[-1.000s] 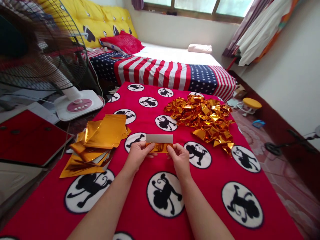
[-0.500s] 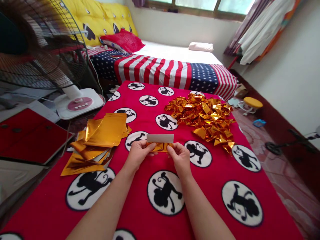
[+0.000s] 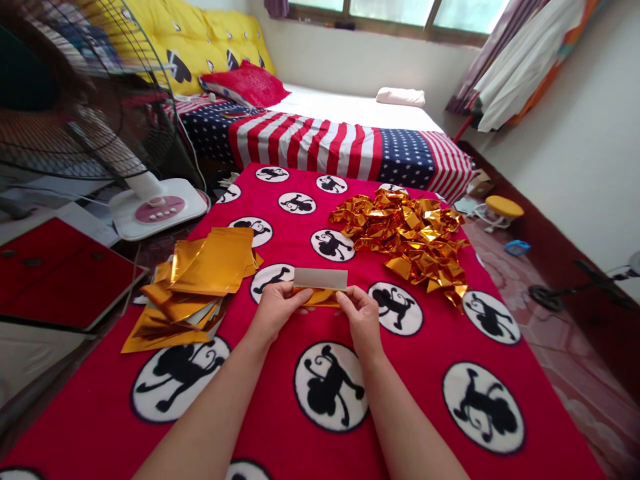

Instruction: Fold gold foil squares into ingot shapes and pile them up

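Between my two hands is a sheet of gold foil paper (image 3: 321, 279), partly folded, its pale grey back upright at the far side and a gold strip nearest me. My left hand (image 3: 278, 307) pinches its left end, thumb on top. At the right end, my right hand (image 3: 359, 311) grips it the same way; the fingers beneath are mostly hidden. Left of my hands lies a loose stack of flat gold foil sheets (image 3: 215, 261). Beyond my right hand is a heap of folded gold foil pieces (image 3: 400, 227).
A red cloth with monkey prints (image 3: 400, 413) covers the table. At the left stands a fan (image 3: 155, 207) beside a red panel (image 3: 60, 267). A bed with a striped cover (image 3: 320, 143) lies beyond the table. On the floor at right is a yellow stool (image 3: 504, 205).
The near gold strip of the sheet looks narrower and lies at a different angle, while slightly more of the grey back shows. Both hands keep nearly the same place.
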{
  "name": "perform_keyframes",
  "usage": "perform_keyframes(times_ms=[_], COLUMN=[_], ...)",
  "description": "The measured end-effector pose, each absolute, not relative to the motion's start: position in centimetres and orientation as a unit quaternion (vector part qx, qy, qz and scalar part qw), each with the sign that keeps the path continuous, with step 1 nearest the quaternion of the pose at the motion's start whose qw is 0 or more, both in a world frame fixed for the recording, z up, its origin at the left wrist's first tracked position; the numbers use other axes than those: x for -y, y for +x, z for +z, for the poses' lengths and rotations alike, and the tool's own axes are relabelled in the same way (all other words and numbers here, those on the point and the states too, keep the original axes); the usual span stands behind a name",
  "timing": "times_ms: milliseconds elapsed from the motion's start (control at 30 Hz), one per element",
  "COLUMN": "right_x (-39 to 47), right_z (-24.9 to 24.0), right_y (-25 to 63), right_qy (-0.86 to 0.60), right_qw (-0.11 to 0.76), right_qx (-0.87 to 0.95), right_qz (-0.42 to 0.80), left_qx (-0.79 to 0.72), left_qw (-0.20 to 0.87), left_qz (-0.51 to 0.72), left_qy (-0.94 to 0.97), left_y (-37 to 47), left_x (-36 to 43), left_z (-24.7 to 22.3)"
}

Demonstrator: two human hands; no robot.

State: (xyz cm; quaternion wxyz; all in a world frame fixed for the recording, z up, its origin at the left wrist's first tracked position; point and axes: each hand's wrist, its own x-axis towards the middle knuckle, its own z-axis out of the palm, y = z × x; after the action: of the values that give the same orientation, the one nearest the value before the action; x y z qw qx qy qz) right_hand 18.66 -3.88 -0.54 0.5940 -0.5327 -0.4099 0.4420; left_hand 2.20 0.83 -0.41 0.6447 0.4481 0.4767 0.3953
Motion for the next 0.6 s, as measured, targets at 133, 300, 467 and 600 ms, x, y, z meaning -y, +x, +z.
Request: perform_keyframes(times_ms=[133,300,467,600], right_x=[3.80,3.70,3.81,3.92], right_z=[-0.66,-0.71,-0.70,-0.64], right_y=[18.66,18.65,18.60,18.59], right_qy=[-0.543,-0.547,-0.554,-0.552], right_qw=[0.593,0.593,0.589,0.590], right_qx=[0.406,0.401,0.399,0.401], right_qz=[0.435,0.434,0.432,0.432], left_qx=[-0.477,-0.476,-0.482,-0.485], left_qw=[0.647,0.653,0.648,0.644], left_qz=[0.396,0.404,0.408,0.409], left_qy=[0.443,0.428,0.426,0.427], left_y=[2.18,2.13,2.25,2.31], left_x=[-0.89,-0.97,-0.86,-0.84], left_z=[-0.09,0.25,0.23,0.25])
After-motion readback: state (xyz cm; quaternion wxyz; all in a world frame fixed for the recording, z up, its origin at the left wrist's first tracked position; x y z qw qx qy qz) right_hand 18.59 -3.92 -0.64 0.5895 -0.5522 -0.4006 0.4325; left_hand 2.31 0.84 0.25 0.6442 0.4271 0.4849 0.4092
